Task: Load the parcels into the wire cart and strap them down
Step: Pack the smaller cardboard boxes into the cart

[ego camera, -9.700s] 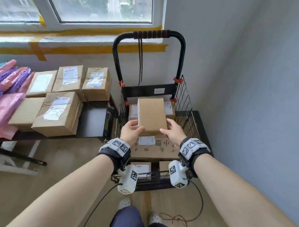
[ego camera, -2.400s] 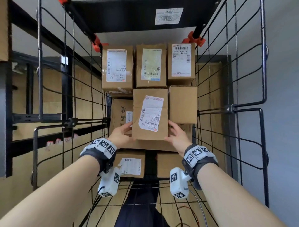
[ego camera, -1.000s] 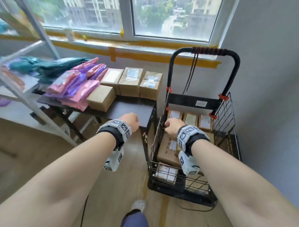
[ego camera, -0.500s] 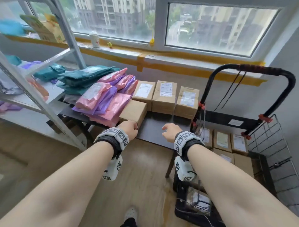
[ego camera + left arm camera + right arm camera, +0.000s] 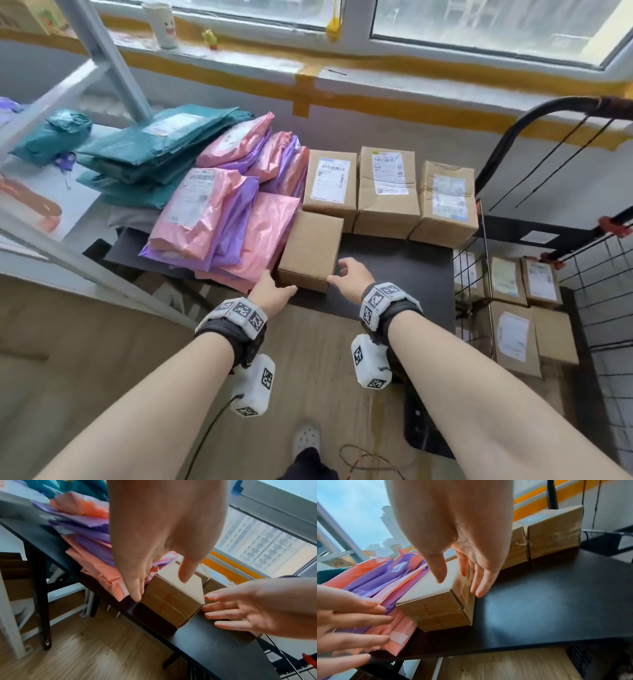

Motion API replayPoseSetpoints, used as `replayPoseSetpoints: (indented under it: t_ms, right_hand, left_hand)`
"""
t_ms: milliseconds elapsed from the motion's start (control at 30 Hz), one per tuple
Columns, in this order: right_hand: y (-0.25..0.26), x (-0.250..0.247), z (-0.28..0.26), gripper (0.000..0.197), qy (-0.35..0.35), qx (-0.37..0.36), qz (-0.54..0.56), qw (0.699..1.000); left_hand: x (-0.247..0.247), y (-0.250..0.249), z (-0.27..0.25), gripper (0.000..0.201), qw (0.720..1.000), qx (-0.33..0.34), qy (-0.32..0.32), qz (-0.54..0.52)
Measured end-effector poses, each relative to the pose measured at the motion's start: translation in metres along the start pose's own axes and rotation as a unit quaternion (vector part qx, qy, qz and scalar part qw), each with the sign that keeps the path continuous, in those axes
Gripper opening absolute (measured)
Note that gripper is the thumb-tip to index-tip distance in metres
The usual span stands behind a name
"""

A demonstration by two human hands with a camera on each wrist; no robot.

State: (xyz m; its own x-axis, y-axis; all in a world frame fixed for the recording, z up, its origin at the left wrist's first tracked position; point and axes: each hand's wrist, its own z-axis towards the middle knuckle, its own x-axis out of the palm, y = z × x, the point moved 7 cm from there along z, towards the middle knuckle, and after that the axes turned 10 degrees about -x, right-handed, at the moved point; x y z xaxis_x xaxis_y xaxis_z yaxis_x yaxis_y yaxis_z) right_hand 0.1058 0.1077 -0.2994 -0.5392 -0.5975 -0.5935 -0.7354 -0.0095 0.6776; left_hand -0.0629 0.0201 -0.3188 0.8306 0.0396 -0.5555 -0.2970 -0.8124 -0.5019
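Plain box on black table, L hand & R hand flanking it, fingers straight, nothing held

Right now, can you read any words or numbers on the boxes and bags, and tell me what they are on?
Nothing can be read for sure.
Plain box between the left hand and right hand: red handwriting on its end, too scrawled to read.
White labels on the three boxes behind: print too small and blurred.
Label on the pink bag: blurred.
Labels on the boxes in the cart: blurred.
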Motion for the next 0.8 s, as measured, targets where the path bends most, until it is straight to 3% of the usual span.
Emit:
replayPoseSetpoints:
  t_ms: [200, 467, 800]
  right_hand:
    - [-0.011, 0.008, 0.024, 0.060, -0.034, 0.026, 0.164, 0.986]
    - [-0.032, 0.001, 0.013, 0.062, -0.014, 0.011, 0.291, 0.957]
    - [-0.087, -0.086, -0.076, 0.066, -0.047, -0.066, 0.339, 0.937]
  left_hand:
    - [0.014, -0.012, 0.028, 0.055, 0.989, -0.003, 0.045, -0.138]
    - [0.024, 0.000, 0.029, 0.015, 0.966, -0.048, 0.031, -0.253]
    - [0.080, -0.065, -0.094, 0.038, 0.961, 0.033, 0.080, -0.263]
